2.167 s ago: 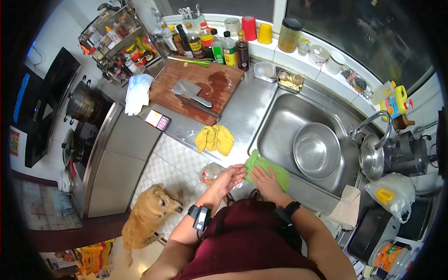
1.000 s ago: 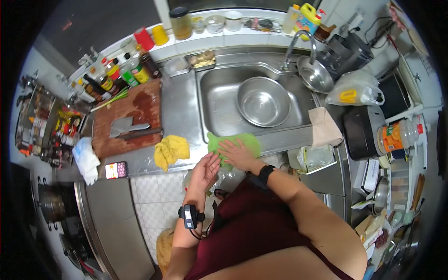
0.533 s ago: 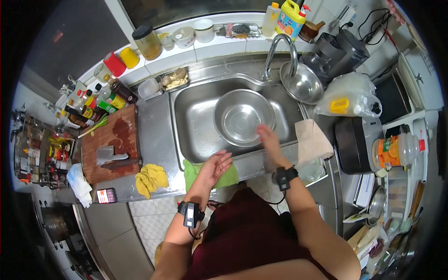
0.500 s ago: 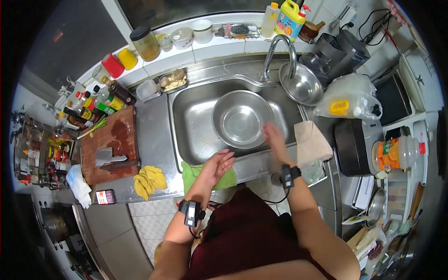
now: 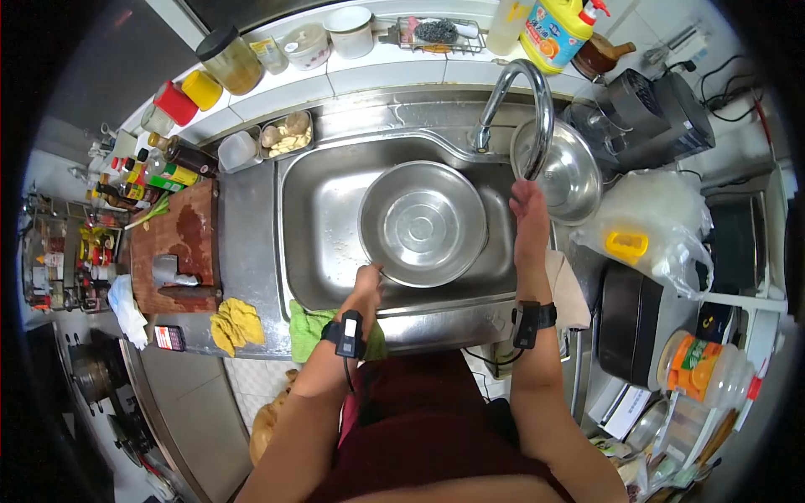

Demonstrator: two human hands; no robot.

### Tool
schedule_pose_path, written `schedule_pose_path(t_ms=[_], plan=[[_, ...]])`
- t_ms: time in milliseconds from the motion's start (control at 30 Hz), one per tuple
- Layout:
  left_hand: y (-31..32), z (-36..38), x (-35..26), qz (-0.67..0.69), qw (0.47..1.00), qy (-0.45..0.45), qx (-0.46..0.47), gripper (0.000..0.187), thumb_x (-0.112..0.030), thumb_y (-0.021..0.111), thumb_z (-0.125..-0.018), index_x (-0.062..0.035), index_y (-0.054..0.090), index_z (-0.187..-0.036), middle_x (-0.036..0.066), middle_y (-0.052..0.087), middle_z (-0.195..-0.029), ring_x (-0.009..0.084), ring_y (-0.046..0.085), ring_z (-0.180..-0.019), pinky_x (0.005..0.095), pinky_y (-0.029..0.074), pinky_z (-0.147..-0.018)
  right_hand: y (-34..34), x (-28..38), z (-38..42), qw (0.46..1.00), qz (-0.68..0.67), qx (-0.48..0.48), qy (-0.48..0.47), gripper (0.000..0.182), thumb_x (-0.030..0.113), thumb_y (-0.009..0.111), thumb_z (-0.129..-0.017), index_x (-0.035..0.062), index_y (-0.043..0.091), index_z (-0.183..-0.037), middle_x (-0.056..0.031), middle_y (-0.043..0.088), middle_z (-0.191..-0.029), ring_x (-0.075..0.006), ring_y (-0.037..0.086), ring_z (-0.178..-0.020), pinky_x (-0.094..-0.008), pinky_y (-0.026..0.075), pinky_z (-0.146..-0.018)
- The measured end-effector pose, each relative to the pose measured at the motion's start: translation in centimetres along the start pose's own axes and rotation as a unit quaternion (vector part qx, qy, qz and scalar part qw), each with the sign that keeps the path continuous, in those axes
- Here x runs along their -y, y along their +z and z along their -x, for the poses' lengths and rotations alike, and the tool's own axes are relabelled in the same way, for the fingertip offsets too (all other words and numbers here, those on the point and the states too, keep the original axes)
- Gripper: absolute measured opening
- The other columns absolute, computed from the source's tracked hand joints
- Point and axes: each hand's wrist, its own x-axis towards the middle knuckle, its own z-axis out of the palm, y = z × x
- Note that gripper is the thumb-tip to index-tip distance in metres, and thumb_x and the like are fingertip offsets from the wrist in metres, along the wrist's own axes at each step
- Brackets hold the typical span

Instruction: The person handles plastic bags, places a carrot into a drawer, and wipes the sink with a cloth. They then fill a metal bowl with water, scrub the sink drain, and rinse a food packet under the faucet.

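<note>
A round metal basin [image 5: 423, 172] sits inside the steel sink [image 5: 314, 210]. At its lower left rim is my left hand [image 5: 366, 287], fingers closed at the edge and partly hidden. My right hand [image 5: 530, 220] is raised at the right side of the sink, its curled fingers around the lower end of the faucet spout [image 5: 547, 109]. Behind the spout rests a shallow metal bowl [image 5: 574, 180], tilted at the sink's right edge. Under my left wrist a green cloth [image 5: 306, 331] lies over the sink's front edge.
On the left counter are a wooden cutting board [image 5: 197, 222] with a cleaver [image 5: 168, 270], a yellow cloth [image 5: 235, 325] and a phone [image 5: 169, 338]. To the right lie a beige cloth [image 5: 566, 293] and a plastic bag [image 5: 637, 214]. Jars and a detergent bottle [image 5: 558, 38] line the sill.
My right hand has gone from beside the basin up to the faucet spout. My left hand has moved forward from above the green cloth to the basin's rim. The view has shifted closer.
</note>
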Motion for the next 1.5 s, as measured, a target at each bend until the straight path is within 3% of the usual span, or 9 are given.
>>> schedule_pose_path(t_ms=[133, 267, 433, 500, 733, 933, 1200, 1333, 1500], plan=[[1.7, 0.7, -0.3, -0.025, 0.999, -0.03, 0.019, 0.03, -0.021, 0.05, -0.082, -0.0046, 0.047, -0.107, 0.009, 0.049, -0.104, 0.0203, 0.046, -0.092, 0.0353, 0.038, -0.077, 4.4, 1.7, -0.3, 0.98, 0.108, 0.079, -0.15, 0.043, 0.025, 0.036, -0.094, 0.0011, 0.036, -0.13, -0.0139, 0.028, -0.14, -0.0227, 0.026, -0.129, -0.0346, 0.021, -0.104], [2.4, 2.0, -0.6, -0.04, 0.998, -0.04, 0.009, 0.03, -0.019, 0.048, -0.084, -0.004, 0.047, -0.11, 0.01, 0.05, -0.098, 0.0184, 0.048, -0.086, 0.0317, 0.038, -0.071, 7.5, 2.2, 1.0, 0.752, 0.503, 0.29, -0.313, 0.046, 0.019, 0.04, -0.093, 0.0, 0.03, -0.133, -0.015, 0.022, -0.142, -0.0245, 0.019, -0.132, -0.035, 0.015, -0.106], [2.4, 1.7, -0.6, 0.051, 0.998, -0.034, 0.013, 0.017, -0.019, 0.051, -0.082, -0.0046, 0.052, -0.091, 0.002, 0.042, -0.061, 0.0127, 0.036, -0.049, 0.027, 0.035, -0.045, 6.0, -1.0, 0.0, 0.984, 0.148, -0.059, -0.082, 0.064, 0.002, 0.05, -0.079, -0.0025, 0.019, -0.135, -0.0196, 0.024, -0.14, -0.026, 0.026, -0.129, -0.0352, 0.021, -0.104], [2.6, 2.0, -0.8, 0.06, 0.998, -0.036, 0.009, 0.015, -0.019, 0.05, -0.083, -0.0058, 0.052, -0.09, 0.001, 0.042, -0.063, 0.0125, 0.037, -0.051, 0.0269, 0.035, -0.047, 5.9, 2.4, 0.5, 0.923, 0.207, -0.053, -0.32, 0.071, -0.002, 0.047, -0.075, -0.0058, 0.011, -0.136, -0.0221, 0.018, -0.142, -0.0292, 0.024, -0.13, -0.0354, 0.019, -0.105], [3.4, 3.4, -1.8, 0.011, 0.997, -0.065, -0.033, 0.017, -0.021, 0.05, -0.082, -0.0068, 0.053, -0.091, 0.001, 0.043, -0.068, 0.012, 0.039, -0.059, 0.0286, 0.036, -0.051, 9.8, 2.7, 0.0, 0.865, 0.293, 0.298, -0.278, 0.076, -0.002, 0.049, -0.073, -0.0078, 0.007, -0.136, -0.026, 0.011, -0.142, -0.0351, 0.018, -0.132, -0.0364, 0.013, -0.107], [1.9, 0.3, 0.0, 0.065, 0.996, -0.053, 0.005, 0.018, -0.022, 0.051, -0.081, -0.0071, 0.053, -0.093, 0.002, 0.043, -0.073, 0.0133, 0.039, -0.065, 0.0291, 0.038, -0.057, 7.1, -3.2, -7.2, 0.871, 0.433, 0.075, -0.219, 0.07, 0.005, 0.051, -0.077, -0.01, 0.012, -0.133, -0.0288, 0.024, -0.136, -0.0371, 0.019, -0.13, -0.0353, 0.011, -0.107], [1.6, 0.5, -0.4, 0.061, 0.996, -0.061, 0.017, 0.023, -0.02, 0.05, -0.082, -0.0058, 0.051, -0.099, 0.004, 0.047, -0.081, 0.0154, 0.044, -0.073, 0.0306, 0.04, -0.067, 8.7, -11.0, -9.7, 0.82, 0.479, 0.222, -0.224, 0.063, 0.022, 0.058, -0.081, -0.0038, 0.029, -0.131, -0.0259, 0.035, -0.131, -0.0368, 0.03, -0.124, -0.0395, 0.021, -0.104], [1.9, 1.6, -0.9, 0.076, 0.995, -0.054, 0.028, 0.027, -0.021, 0.05, -0.082, -0.0051, 0.051, -0.104, 0.005, 0.052, -0.09, 0.0163, 0.047, -0.077, 0.0311, 0.04, -0.071, 7.1, -7.9, -6.1, 0.922, 0.299, 0.214, -0.119, 0.055, 0.018, 0.055, -0.082, -0.0041, 0.034, -0.128, -0.0245, 0.033, -0.133, -0.0362, 0.03, -0.125, -0.0375, 0.022, -0.104], [1.4, 0.3, -0.3, 0.062, 0.996, -0.063, 0.024, 0.03, -0.022, 0.052, -0.08, -0.0061, 0.052, -0.106, 0.005, 0.052, -0.098, 0.0159, 0.045, -0.083, 0.0313, 0.04, -0.072, -2.1, -13.7, -2.0, 0.803, 0.593, 0.058, 0.012, 0.055, 0.021, 0.057, -0.079, -0.0066, 0.038, -0.123, -0.0288, 0.038, -0.127, -0.0357, 0.038, -0.119, -0.0384, 0.031, -0.099]])
